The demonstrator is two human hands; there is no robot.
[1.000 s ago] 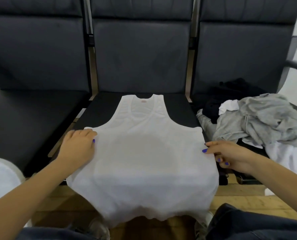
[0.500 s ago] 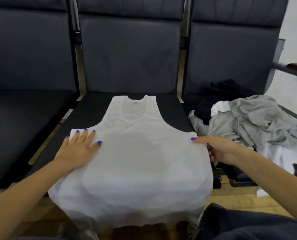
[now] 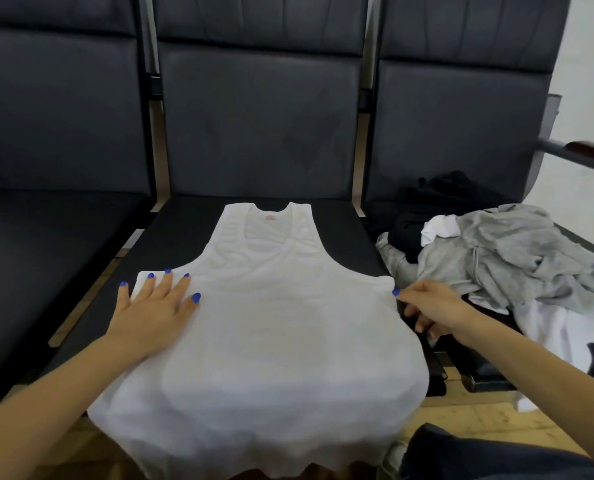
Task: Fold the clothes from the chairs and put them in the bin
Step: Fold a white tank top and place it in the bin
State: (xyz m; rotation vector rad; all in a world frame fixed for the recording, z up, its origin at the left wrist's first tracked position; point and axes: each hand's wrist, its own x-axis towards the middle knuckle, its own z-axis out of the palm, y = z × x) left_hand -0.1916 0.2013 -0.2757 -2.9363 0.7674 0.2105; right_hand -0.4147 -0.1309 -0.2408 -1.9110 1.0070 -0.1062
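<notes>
A white tank top (image 3: 274,341) lies flat on the middle black chair seat (image 3: 184,230), neck toward the backrest, with its hem hanging over the seat's front edge. My left hand (image 3: 153,306) presses flat on its left underarm corner, fingers spread. At the right underarm corner, my right hand (image 3: 427,310) pinches the edge: one digit lies on the cloth and the others curl beside it. A heap of clothes sits on the right chair: a grey hoodie (image 3: 517,258), black garments (image 3: 441,199) and white ones (image 3: 548,327).
The left chair seat (image 3: 46,258) holds nothing. A metal armrest with a dark wooden top (image 3: 586,154) sticks out at the far right. Wooden floor (image 3: 461,414) shows below the seats, and my knee in dark denim (image 3: 496,455) is at the lower right.
My left hand went from loosely curled to flat and spread on the top's left corner. My right hand stayed at the right edge, now with one digit stretched onto the corner.
</notes>
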